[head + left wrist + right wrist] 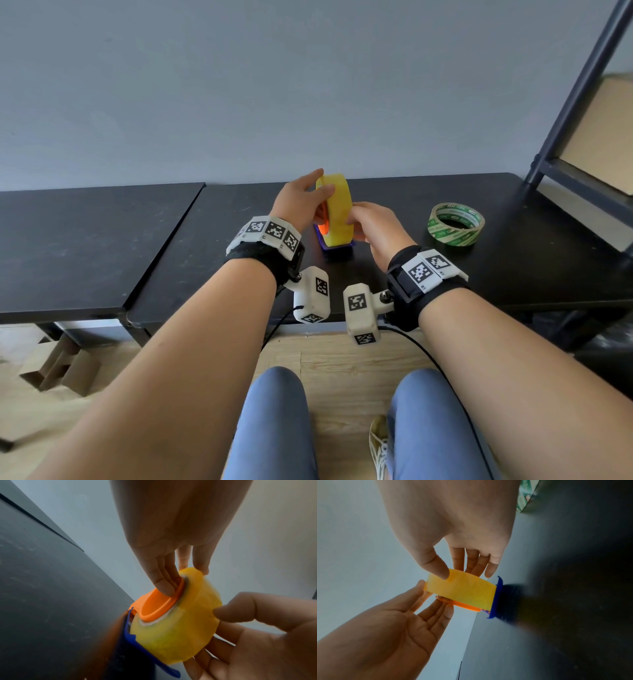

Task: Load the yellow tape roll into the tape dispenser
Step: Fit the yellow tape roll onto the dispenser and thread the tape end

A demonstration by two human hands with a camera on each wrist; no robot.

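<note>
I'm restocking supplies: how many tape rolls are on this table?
2: the yellow tape roll upright on the dispenser, between both hands, and a green-printed roll lying flat to its right.

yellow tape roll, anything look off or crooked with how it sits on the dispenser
Nothing stands out. The yellow tape roll sits around the dispenser's orange hub, upright on the black table, with both hands on it.

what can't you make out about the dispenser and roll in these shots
- Dispenser body: in the head view, hidden behind the roll and both hands; only the blue base and an orange edge show.
- Tape's free end: not findable in any view.
- Dispenser base: blurred in the left wrist view.
- Green tape: cut off by the top edge in the right wrist view.
</note>
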